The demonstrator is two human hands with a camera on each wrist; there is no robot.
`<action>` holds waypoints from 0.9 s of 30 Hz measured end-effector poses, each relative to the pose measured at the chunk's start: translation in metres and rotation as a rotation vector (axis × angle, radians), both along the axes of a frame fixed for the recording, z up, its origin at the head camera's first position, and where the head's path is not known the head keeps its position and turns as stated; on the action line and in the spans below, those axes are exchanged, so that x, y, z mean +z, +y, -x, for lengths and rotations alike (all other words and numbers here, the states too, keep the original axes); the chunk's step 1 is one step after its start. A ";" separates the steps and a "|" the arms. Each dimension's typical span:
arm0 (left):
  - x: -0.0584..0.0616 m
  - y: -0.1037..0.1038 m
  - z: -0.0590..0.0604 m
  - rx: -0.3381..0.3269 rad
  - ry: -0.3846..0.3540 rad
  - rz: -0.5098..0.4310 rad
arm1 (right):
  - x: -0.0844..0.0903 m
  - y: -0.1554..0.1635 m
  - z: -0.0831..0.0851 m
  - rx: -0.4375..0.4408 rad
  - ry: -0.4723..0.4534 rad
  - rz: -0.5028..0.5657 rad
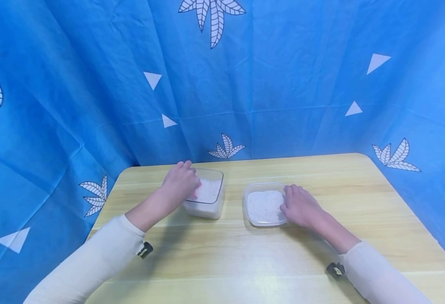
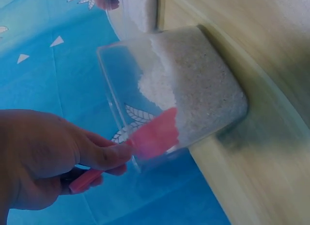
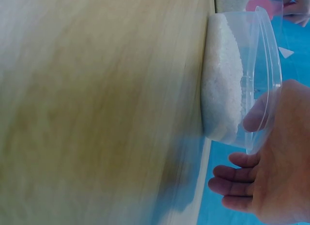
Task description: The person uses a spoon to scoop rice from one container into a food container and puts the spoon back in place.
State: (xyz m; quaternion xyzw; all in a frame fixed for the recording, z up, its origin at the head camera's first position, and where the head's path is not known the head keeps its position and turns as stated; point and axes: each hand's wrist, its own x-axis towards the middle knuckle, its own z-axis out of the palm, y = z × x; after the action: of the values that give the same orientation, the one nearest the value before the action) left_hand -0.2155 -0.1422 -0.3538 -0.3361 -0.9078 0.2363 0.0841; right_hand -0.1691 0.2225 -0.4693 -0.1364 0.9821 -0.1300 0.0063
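1. The left hand (image 1: 180, 182) pinches the handle of a pink scoop (image 2: 154, 136) between thumb and curled fingers; the blade dips into the tub (image 1: 206, 198), a square clear box half full of white grains (image 2: 193, 84), probably so it can bite into the heap from the near wall
2. In the left wrist view the grains are banked higher toward one side of the tub, and the scoop's blade meets the bank at its edge
3. The right hand (image 1: 300, 207) lies against the tray (image 1: 265, 204), a shallower clear dish just right of the tub; its thumb rests over the rim and the other fingers are loosely spread beside the wall, holding nothing tight. That looks like a steadying hold, to keep the light dish from sliding
4. The tray also holds a level layer of white grains (image 1: 264, 204), nearly to its rim
5. Tub and tray stand apart, with a strip of bare wood between them, both on a pale table (image 1: 321, 261) toward its far edge
6. Behind the tub, and round both sides, hangs a blue cloth (image 1: 291, 84) printed with white leaves and triangles
7. Nothing stands between tub and tray; only the tub's own high wall is in the scoop's way
8. Both arms wear cream sleeves (image 1: 104, 253), each with a small black clip at the cuff
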 end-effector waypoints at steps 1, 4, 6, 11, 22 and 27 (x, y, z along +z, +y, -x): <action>-0.002 0.000 0.002 0.000 -0.006 0.002 | 0.000 0.000 0.000 0.001 0.001 0.000; -0.008 0.000 0.006 0.002 -0.027 0.007 | 0.000 0.000 -0.001 0.002 -0.001 0.002; -0.013 0.001 0.009 -0.005 -0.038 0.004 | 0.000 -0.001 -0.001 0.002 -0.004 0.003; -0.019 0.003 0.015 -0.043 -0.045 -0.006 | 0.000 -0.001 -0.001 0.004 -0.006 -0.003; -0.023 -0.012 0.029 -0.072 -0.100 -0.132 | 0.001 -0.001 0.001 0.010 -0.004 -0.024; -0.025 -0.018 0.029 -0.101 -0.080 -0.152 | 0.000 0.001 0.001 0.009 -0.013 -0.031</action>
State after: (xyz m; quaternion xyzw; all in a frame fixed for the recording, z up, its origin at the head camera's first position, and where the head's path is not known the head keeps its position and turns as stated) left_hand -0.2449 -0.1604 -0.3791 -0.3832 -0.9077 0.1485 0.0847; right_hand -0.1703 0.2231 -0.4695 -0.1400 0.9833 -0.1156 0.0153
